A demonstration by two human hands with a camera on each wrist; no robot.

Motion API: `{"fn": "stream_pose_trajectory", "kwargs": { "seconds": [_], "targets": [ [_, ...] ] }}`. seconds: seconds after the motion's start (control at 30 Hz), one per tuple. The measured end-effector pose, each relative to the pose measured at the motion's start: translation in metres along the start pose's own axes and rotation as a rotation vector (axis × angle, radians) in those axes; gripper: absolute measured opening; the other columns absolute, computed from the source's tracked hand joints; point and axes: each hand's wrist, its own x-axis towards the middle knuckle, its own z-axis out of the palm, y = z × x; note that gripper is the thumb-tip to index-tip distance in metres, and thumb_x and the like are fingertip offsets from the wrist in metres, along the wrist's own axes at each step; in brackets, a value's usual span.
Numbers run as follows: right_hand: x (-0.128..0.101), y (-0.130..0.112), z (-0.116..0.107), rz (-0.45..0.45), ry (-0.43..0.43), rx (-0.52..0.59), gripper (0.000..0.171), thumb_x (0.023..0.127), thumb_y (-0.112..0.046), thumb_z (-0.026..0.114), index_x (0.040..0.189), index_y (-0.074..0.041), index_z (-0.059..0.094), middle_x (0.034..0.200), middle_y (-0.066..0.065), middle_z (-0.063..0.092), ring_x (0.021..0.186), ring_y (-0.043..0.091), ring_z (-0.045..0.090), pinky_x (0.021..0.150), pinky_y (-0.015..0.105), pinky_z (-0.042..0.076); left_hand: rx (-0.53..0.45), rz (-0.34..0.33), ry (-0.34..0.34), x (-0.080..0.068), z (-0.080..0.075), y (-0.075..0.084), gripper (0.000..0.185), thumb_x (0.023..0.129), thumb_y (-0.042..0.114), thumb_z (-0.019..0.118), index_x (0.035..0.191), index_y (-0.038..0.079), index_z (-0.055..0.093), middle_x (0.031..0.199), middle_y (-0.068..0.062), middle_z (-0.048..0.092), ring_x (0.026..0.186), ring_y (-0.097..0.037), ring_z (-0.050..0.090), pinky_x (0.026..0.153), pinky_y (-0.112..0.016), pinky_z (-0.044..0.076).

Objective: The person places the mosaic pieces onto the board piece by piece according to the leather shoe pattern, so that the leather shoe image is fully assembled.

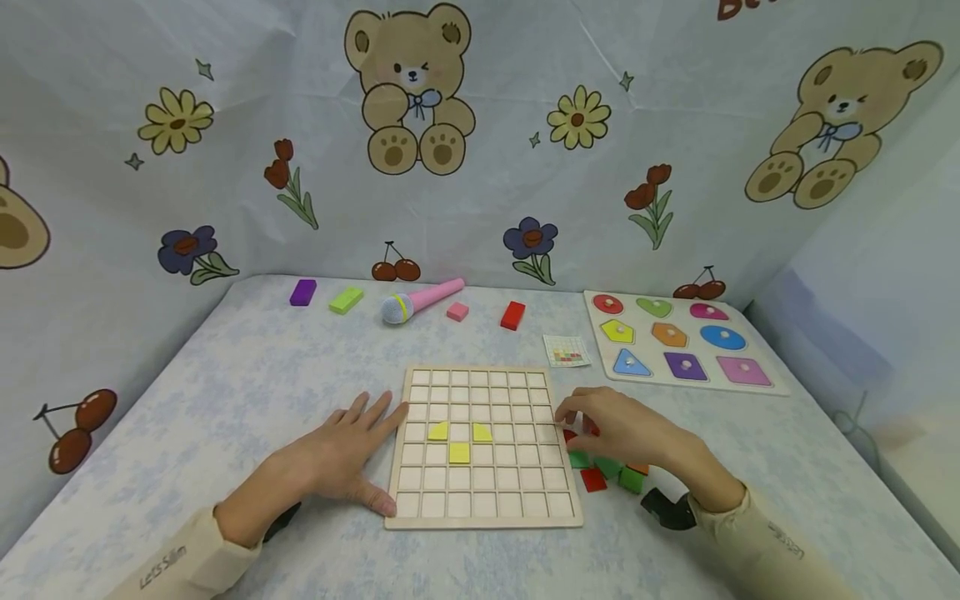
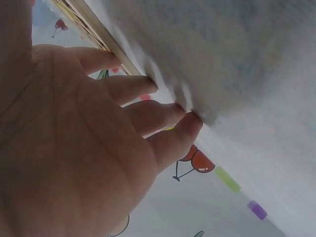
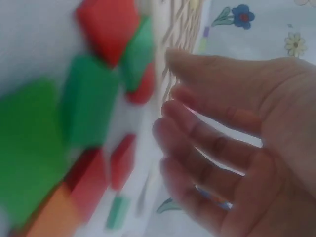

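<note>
A square wooden grid board (image 1: pixel 509 478) lies on the table. In its cells sit a yellow square (image 1: pixel 459 453) and two yellow rounded-corner pieces (image 1: pixel 438 432), one of them to the upper right of the square. My left hand (image 1: pixel 336 457) is spread along the board's left edge, thumb at the lower corner. At the right edge, my right hand (image 1: pixel 624 423) hovers with loosely bent fingers, nothing between them in the right wrist view. Below and beside it lie several loose pieces: a red square (image 1: pixel 594 479), a green block (image 1: pixel 632 480) and others partly hidden by the hand.
Behind the board lie a purple block (image 1: pixel 303 292), a lime block (image 1: pixel 347 300), a toy microphone (image 1: pixel 427 301), a pink block (image 1: pixel 457 312) and a red block (image 1: pixel 513 316). A small pattern card (image 1: pixel 566 351) and a shape-puzzle board (image 1: pixel 648 354) are at the back right.
</note>
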Motion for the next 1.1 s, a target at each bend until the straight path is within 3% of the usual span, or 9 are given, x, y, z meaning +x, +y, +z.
{"fn": "stream_pose_trajectory", "kwargs": {
  "seconds": [0.33, 0.6, 1.1],
  "targets": [
    [-0.033, 0.035, -0.002, 0.009, -0.006, 0.089, 0.018, 0.089, -0.022, 0.077, 0.105, -0.019, 0.07, 0.096, -0.01, 0.064, 0.085, 0.009, 0.056, 0.073, 0.025, 0.052, 0.007, 0.001, -0.001, 0.0, 0.0, -0.001, 0.129, 0.065, 0.073, 0.074, 0.162, 0.011, 0.016, 0.167, -0.022, 0.008, 0.152, -0.051, 0.004, 0.115, -0.071, 0.016],
    [-0.059, 0.057, -0.005, 0.039, 0.0, 0.083, 0.017, 0.086, -0.026, 0.08, 0.098, -0.021, 0.068, 0.095, -0.014, 0.065, 0.088, 0.009, 0.058, 0.076, 0.025, 0.054, 0.01, 0.006, -0.001, 0.001, 0.0, 0.001, 0.129, 0.066, 0.073, 0.074, 0.162, 0.01, 0.015, 0.167, -0.022, 0.007, 0.151, -0.052, 0.003, 0.115, -0.071, 0.015],
    [-0.069, 0.067, -0.005, 0.052, -0.04, 0.086, 0.019, 0.084, -0.024, 0.081, 0.098, -0.023, 0.068, 0.093, -0.016, 0.064, 0.086, 0.007, 0.056, 0.076, 0.024, 0.053, 0.009, 0.008, 0.003, 0.0, 0.0, 0.0, 0.129, 0.066, 0.074, 0.073, 0.162, 0.011, 0.015, 0.167, -0.022, 0.007, 0.152, -0.051, 0.003, 0.115, -0.07, 0.015]
  ]
}}
